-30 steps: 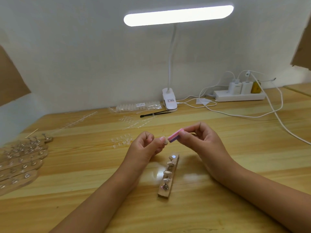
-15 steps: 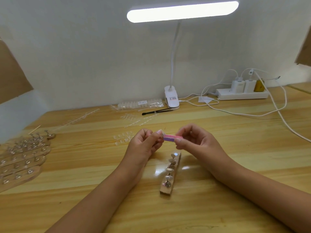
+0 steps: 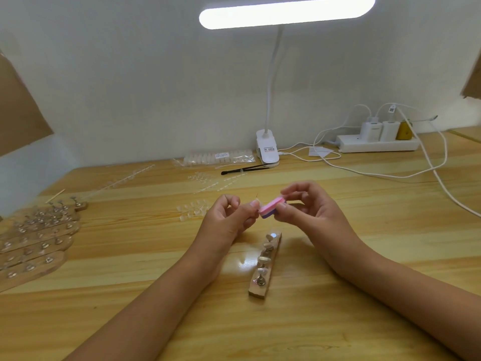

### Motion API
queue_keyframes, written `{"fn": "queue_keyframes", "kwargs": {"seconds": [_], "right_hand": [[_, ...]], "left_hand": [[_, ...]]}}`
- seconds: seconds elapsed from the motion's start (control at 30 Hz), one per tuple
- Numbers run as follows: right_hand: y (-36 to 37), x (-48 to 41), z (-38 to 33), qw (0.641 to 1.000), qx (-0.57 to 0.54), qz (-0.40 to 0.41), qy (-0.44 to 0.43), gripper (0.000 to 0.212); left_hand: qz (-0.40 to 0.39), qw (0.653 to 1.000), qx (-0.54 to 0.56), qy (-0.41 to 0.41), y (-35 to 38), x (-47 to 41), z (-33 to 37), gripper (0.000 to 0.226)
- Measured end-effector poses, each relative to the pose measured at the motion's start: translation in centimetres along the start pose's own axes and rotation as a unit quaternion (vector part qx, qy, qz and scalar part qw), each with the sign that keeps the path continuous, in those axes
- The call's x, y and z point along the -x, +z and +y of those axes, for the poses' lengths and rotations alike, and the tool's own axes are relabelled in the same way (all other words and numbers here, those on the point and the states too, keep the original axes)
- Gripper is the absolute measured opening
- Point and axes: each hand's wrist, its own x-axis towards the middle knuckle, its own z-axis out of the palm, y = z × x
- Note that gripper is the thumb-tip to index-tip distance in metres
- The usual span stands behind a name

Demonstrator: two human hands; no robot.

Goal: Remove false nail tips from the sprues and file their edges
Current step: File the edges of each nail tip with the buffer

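Note:
My right hand (image 3: 304,207) pinches a small pink and purple file block (image 3: 270,209) above the table's middle. Its near end meets a pale nail tip (image 3: 254,203) that my left hand (image 3: 229,220) pinches between thumb and finger; most of the tip is hidden. Below both hands lies a short wooden holder strip (image 3: 265,267) with several nail tips standing on metal pegs. Loose clear tips (image 3: 192,211) lie just left of my left hand, and clear sprues (image 3: 216,185) lie farther back.
Several wooden holder strips (image 3: 36,243) with pegs are stacked at the left edge. At the back stand a packet of tips (image 3: 216,157), a black brush (image 3: 242,169), a clip lamp (image 3: 268,149) and a power strip (image 3: 377,144) with white cables trailing right.
The file block has tilted from lying flat to slanting up toward the right against the tip. Both hands stay close together, and the view has shifted slightly.

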Motion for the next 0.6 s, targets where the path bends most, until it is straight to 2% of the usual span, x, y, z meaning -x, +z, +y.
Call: {"fn": "queue_keyframes", "kwargs": {"seconds": [0.17,0.3,0.43,0.6], "right_hand": [[0.61,0.43,0.17,0.998,0.011,-0.058,0.017,0.029],[0.1,0.25,-0.19,1.0,-0.004,0.006,0.002,0.034],[0.67,0.42,0.15,0.999,0.007,-0.047,0.017,0.034],[0.38,0.21,-0.11,1.0,-0.002,-0.001,0.01,0.033]], "left_hand": [[-0.012,0.999,-0.037,0.003,-0.11,0.03,-0.04,0.038],[0.007,1.0,-0.019,0.006,-0.03,-0.2,-0.22,0.036],[0.01,0.998,-0.063,0.009,0.03,-0.25,-0.35,0.041],[0.011,0.999,-0.052,0.015,-0.09,-0.36,-0.62,0.033]]}}
